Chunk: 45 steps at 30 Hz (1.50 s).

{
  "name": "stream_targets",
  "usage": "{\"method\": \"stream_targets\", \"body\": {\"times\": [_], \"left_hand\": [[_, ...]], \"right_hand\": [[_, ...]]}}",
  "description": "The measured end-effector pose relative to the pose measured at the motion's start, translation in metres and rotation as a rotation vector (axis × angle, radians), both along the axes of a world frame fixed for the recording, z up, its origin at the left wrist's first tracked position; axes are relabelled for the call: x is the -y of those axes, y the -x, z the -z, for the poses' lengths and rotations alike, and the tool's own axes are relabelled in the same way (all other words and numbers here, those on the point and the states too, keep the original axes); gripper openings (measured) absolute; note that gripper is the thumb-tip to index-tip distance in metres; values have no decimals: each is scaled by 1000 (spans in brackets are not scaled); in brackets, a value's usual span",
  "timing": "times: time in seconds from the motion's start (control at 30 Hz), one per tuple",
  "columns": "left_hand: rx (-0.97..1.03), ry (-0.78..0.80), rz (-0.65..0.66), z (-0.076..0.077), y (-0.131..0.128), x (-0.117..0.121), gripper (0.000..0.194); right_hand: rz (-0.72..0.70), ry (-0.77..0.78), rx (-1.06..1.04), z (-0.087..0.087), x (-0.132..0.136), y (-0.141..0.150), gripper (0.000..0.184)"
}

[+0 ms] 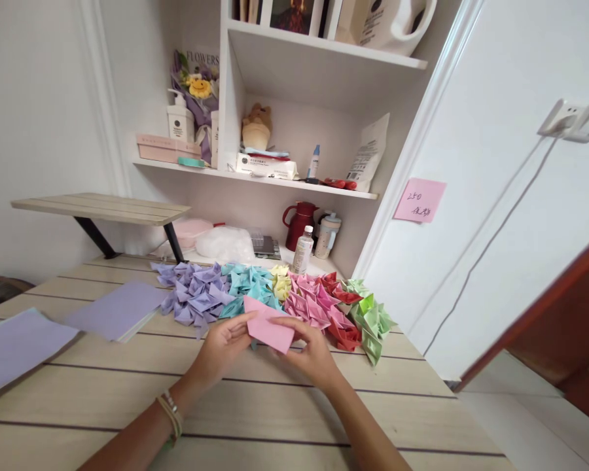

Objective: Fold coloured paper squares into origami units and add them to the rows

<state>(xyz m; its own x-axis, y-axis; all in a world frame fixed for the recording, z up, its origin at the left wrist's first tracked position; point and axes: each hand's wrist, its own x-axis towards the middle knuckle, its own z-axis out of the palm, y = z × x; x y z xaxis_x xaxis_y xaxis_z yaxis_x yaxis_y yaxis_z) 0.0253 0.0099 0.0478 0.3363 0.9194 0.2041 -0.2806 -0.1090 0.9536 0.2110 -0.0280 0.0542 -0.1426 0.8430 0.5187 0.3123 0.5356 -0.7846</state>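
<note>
A partly folded sheet of pink paper [269, 330] is held up above the table, in front of a heap of folded paper pieces. My left hand [230, 340] pinches its left edge, fingers curled behind it. At the right edge, my right hand [308, 350] grips it between thumb and fingers. Just behind lie folded pieces grouped by colour: purple ones [196, 294], blue ones [250, 281], yellow ones [281, 284], pink ones [309, 297], red ones [346, 335] and green ones [372, 320]. A bracelet circles my left wrist.
Two stacks of flat purple paper [120, 307] lie at the left, near a small raised wooden shelf [103, 208]. A bottle [303, 250], a red jug [299, 226] and a tumbler [328, 234] stand behind the heap. A pink note [419, 200] is stuck on the wall.
</note>
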Motion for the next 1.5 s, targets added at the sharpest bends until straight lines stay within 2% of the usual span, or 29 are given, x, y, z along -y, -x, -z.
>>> {"method": "stream_targets", "body": {"times": [0.13, 0.33, 0.47, 0.53, 0.63, 0.73, 0.9, 1.07, 1.17, 1.33, 1.5], "left_hand": [[9, 27, -12, 0, 2, 0, 52], [-78, -17, -35, -2, 4, 3, 42], [-92, -31, -81, 0, 2, 1, 28], [-88, -50, -86, 2, 0, 0, 28], [-63, -67, -40, 2, -1, 2, 39], [-47, -72, 30, 0, -1, 6, 54], [-58, -45, 61, -2, -1, 5, 59], [-55, 46, 14, 3, -2, -3, 38], [-6, 108, 12, 5, -3, -2, 28], [56, 173, 21, 5, -5, 4, 26], [56, 159, -9, 5, -3, 3, 24]], "right_hand": [[25, 30, -61, 1, -2, -1, 20], [16, 121, -245, 3, -5, 0, 15], [19, 241, -442, 6, -7, 5, 22], [-6, 280, -463, 8, -8, 6, 28], [-27, 296, -408, 7, -8, 8, 29], [-23, 321, -448, 4, -6, 9, 33], [-59, 424, -584, 3, -4, 9, 49], [-13, 502, -683, 7, -4, 8, 44], [-52, 555, -774, 9, -4, 11, 34], [-182, 591, -834, 9, -1, 18, 28], [-159, 560, -769, 4, 0, 20, 32]]}}
